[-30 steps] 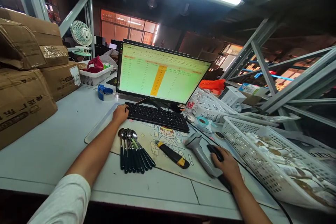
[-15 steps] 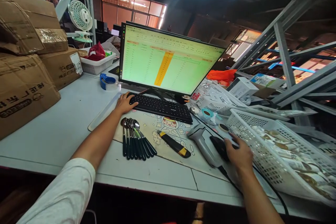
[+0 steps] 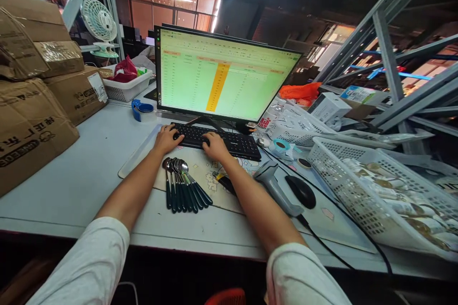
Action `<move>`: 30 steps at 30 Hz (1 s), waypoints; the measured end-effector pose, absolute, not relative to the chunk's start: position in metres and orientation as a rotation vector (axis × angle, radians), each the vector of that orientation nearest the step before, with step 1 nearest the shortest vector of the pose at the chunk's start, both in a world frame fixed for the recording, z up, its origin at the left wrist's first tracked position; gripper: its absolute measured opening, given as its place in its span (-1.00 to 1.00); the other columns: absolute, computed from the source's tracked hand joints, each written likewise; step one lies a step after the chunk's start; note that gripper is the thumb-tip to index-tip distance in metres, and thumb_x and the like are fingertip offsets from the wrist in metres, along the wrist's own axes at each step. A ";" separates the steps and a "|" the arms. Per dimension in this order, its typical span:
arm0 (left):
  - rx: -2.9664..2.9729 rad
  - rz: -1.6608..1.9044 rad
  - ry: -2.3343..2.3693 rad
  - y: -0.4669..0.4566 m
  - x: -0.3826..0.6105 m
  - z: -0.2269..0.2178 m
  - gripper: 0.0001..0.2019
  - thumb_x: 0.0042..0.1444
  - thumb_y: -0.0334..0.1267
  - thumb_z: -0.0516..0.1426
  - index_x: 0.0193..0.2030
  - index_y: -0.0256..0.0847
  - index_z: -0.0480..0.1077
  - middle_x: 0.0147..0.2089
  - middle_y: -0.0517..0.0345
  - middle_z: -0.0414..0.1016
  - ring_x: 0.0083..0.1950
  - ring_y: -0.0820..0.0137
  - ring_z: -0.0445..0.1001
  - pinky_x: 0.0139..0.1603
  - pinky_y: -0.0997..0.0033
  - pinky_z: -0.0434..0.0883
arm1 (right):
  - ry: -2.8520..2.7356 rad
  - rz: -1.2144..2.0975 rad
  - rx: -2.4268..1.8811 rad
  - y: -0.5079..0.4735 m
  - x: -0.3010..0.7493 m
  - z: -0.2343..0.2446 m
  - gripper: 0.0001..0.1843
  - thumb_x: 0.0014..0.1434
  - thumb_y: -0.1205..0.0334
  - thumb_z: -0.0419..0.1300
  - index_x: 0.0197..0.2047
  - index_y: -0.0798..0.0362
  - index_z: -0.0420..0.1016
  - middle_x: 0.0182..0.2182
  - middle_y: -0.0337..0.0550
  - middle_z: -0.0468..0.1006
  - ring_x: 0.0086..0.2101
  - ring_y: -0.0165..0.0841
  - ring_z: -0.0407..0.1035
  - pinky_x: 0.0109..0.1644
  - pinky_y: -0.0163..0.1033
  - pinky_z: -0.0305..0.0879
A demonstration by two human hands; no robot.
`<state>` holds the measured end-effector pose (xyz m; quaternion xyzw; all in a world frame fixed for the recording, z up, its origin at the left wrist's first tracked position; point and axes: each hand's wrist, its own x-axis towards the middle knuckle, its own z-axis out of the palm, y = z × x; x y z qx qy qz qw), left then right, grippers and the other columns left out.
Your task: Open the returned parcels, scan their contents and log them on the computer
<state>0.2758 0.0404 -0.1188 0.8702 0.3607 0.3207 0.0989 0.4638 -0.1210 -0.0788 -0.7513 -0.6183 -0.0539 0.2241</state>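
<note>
Both my hands rest on the black keyboard (image 3: 229, 140) in front of the monitor (image 3: 222, 76), which shows a green spreadsheet with an orange column. My left hand (image 3: 166, 137) lies on the keyboard's left end with fingers spread over the keys. My right hand (image 3: 214, 145) lies on the middle of the keyboard, fingers curved over the keys and holding nothing. A fan of dark-handled spoons (image 3: 182, 186) lies on the desk mat just below my left hand. A black and yellow utility knife (image 3: 223, 180) shows partly under my right forearm.
A grey barcode scanner (image 3: 277, 188) and a black mouse (image 3: 301, 190) lie right of my right arm. A white basket (image 3: 361, 171) of small packets stands at the right. Cardboard boxes (image 3: 32, 119) are stacked at the left. A tape dispenser (image 3: 142, 109) and a small fan (image 3: 98, 21) stand behind.
My right hand has left the mouse and moved left onto the keyboard. My left hand has stayed on the keyboard's left end. The view has tilted slightly down.
</note>
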 end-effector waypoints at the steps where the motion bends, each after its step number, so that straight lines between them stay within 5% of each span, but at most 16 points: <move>1: 2.575 0.946 1.063 0.041 0.276 -0.119 -0.63 0.31 0.07 0.14 -0.01 -0.12 0.60 0.41 0.05 0.36 0.44 0.01 0.19 0.41 -0.07 0.30 | -1.709 -0.144 -2.123 -0.115 0.460 -0.083 -0.51 0.28 0.27 0.10 0.24 0.16 0.50 0.26 0.14 0.43 0.23 -0.04 0.29 0.33 0.10 0.25; 12: 2.557 1.009 0.995 0.042 0.280 -0.121 -0.69 0.30 -0.04 0.16 0.02 -0.16 0.55 0.30 -0.02 0.44 0.37 0.04 0.27 0.39 -0.02 0.32 | -1.761 -0.105 -2.261 -0.088 0.449 -0.088 -0.52 0.40 0.10 0.02 0.29 -0.03 0.49 0.49 -0.04 0.12 0.46 0.03 -0.12 0.46 0.29 -0.07; 18: 2.557 0.996 0.978 0.042 0.279 -0.120 -0.67 0.31 -0.02 0.14 0.04 -0.16 0.54 0.30 -0.02 0.44 0.36 0.03 0.28 0.39 -0.02 0.32 | -1.665 -0.127 -2.280 -0.089 0.456 -0.080 -0.51 0.39 0.20 -0.02 0.29 0.00 0.48 0.44 -0.03 0.21 0.43 -0.02 -0.03 0.46 0.22 0.01; 24: 2.562 1.005 0.981 0.043 0.279 -0.124 -0.66 0.29 -0.01 0.13 0.04 -0.16 0.54 0.29 -0.02 0.45 0.34 0.02 0.30 0.36 0.00 0.34 | -1.678 -0.031 -2.349 -0.100 0.458 -0.084 -0.49 0.42 0.13 -0.04 0.34 -0.08 0.45 0.50 -0.12 0.09 0.47 -0.01 -0.15 0.48 0.25 -0.10; 30: 2.574 0.983 0.978 0.048 0.281 -0.127 -0.63 0.30 0.01 0.09 0.06 -0.13 0.53 0.28 -0.01 0.46 0.33 0.01 0.31 0.34 -0.03 0.35 | -1.483 -0.107 -2.431 -0.105 0.470 -0.085 -0.49 0.43 0.15 -0.07 0.30 0.08 0.47 0.46 0.07 0.17 0.44 0.04 -0.05 0.46 0.27 -0.05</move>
